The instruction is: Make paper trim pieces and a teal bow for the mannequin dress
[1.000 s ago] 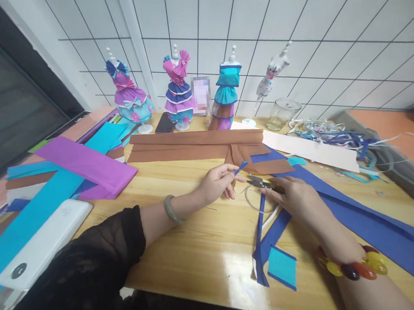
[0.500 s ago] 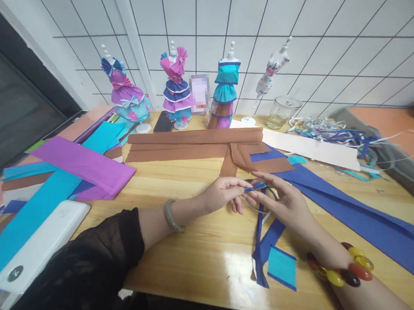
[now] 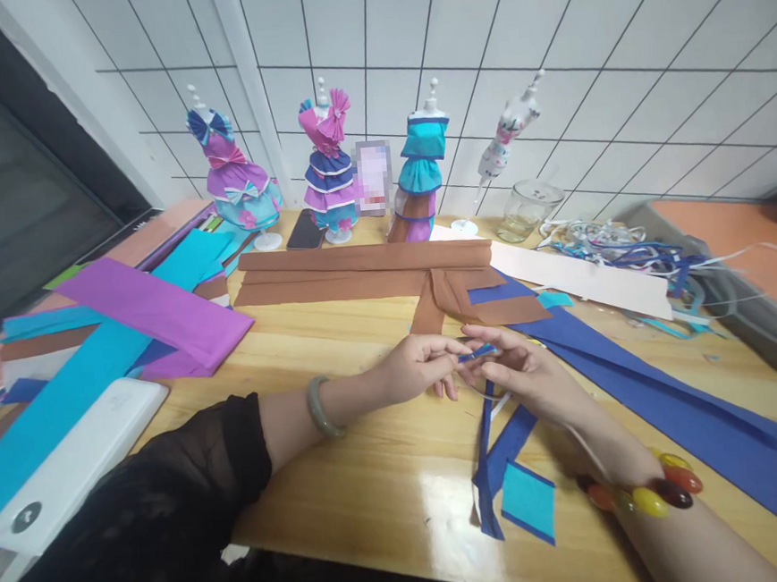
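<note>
My left hand (image 3: 427,364) pinches a small folded blue fabric strip (image 3: 477,353), with thumb and forefinger closed on its left end. Facing it, my right hand (image 3: 522,370) is loosely curved around the strip's right end, its thumb and forefinger apart. Whether the right fingertips touch the strip is hard to see. Below the hands, a thin curved band is partly hidden. Narrow dark blue strips (image 3: 486,463) lie on the table beneath, beside a turquoise fabric square (image 3: 528,502) with dark blue edging.
Brown fabric (image 3: 360,271) and a long blue piece (image 3: 680,411) lie ahead and right. Several small dress forms (image 3: 424,149) stand along the wall. A glass jar (image 3: 530,208) and tangled ribbon scraps (image 3: 606,242) sit back right. Purple fabric (image 3: 161,309) and a white power bank (image 3: 80,468) are left.
My right thumb has drawn back to the right, away from the blue strip, and the right wrist has turned slightly. My left hand keeps its pinch almost in place.
</note>
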### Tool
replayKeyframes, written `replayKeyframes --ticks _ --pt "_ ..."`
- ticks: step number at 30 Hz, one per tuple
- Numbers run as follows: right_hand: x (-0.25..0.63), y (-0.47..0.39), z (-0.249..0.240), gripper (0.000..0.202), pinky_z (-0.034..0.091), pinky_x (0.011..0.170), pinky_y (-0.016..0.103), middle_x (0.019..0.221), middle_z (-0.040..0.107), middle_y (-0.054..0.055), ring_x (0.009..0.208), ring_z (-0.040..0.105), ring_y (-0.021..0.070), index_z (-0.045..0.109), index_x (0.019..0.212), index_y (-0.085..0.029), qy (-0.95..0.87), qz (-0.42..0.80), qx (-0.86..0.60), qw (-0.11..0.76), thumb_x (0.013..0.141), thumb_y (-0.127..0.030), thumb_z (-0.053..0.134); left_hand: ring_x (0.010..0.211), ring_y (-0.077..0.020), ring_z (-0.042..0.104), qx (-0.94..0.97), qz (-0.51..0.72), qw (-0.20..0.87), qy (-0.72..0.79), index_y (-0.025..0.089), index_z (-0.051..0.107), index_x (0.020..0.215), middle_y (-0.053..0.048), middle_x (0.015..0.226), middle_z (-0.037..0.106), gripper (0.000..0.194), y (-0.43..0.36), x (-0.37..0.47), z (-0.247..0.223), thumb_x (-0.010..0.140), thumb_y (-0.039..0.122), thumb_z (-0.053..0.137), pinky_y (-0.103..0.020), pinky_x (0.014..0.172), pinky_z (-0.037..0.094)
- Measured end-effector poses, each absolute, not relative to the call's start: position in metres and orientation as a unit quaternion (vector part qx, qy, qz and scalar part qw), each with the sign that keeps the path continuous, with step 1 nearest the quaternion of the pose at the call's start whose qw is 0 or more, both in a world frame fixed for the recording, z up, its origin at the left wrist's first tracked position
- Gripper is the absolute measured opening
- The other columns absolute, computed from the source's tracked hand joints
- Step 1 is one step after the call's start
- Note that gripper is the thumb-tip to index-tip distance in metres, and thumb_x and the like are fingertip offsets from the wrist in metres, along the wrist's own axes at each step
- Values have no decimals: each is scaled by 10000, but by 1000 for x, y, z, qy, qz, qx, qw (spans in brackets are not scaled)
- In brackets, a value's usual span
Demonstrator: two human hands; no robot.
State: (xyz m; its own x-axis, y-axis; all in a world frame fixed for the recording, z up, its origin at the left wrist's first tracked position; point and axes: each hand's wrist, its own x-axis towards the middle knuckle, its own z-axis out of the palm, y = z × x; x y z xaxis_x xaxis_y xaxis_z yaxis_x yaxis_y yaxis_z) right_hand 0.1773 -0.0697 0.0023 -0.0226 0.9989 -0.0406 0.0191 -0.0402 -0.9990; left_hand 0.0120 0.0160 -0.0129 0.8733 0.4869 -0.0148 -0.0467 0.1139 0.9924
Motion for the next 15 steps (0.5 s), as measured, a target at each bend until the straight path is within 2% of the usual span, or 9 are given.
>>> replayKeyframes --ticks 3,8,11,15 --pt "177 -70 5 458 483 807 328 856 689 19 841 640 173 558 1126 -256 -502 502 -517 478 703 -363 695 501 -100 595 633 190 727 185 81 567 988 -41 614 628 319 18 13 -12 813 343 523 -186 475 441" --pt "176 -70 7 299 502 720 311 828 694 41 751 636 174 646 962 -212 -489 388 -611 487 736 -407 650 540 -93 600 638 191 723 185 91 559 1036 -120 830 673 366 17 12 -12 812 379 525 -196 482 433" --pt "181 -69 2 230 500 688 302 780 684 39 705 621 169 664 827 -202 -498 353 -618 495 736 -413 647 556 -85 596 648 187 715 184 94 564 1044 -119 837 669 374 16 11 -12 814 386 524 -186 491 432" --pt "185 -71 -1 201 492 652 283 747 670 25 682 603 159 662 819 -212 -519 339 -617 485 748 -399 640 584 -93 605 642 178 725 175 96 571 1055 -128 872 664 406 19 11 -11 822 421 505 -186 498 438"
